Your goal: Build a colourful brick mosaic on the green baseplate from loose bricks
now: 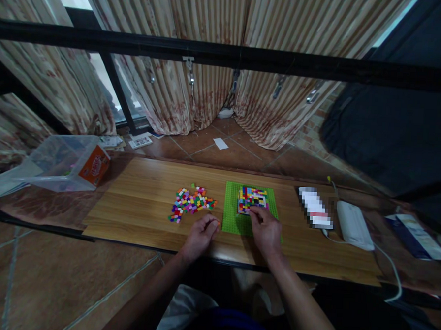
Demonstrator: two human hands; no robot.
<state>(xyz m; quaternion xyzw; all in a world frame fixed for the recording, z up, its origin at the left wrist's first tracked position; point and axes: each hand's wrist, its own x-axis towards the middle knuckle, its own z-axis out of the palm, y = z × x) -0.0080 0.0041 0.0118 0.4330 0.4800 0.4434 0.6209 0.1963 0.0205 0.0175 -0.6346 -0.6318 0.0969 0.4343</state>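
A green studded baseplate (232,220) lies on the wooden board, and a low structure of many-coloured toy bricks (246,198) is built on it. My right hand (267,231) is over the plate, with thumb and forefinger pinched at the structure's near edge; whatever is between the fingertips is hidden. Left of the plate, my left hand (201,235) is closed just above the board. A speck of orange, apparently a small brick (218,224), shows at its fingertips. Beyond that hand lies a loose pile of small coloured bricks (192,200).
A clear plastic box (65,164) with an orange label stands at the left. To the right lie a phone (316,208), a white power bank-like block (355,225) with a cable, and a blue-and-white packet (418,237). A dark rail (226,52) crosses in front of curtains.
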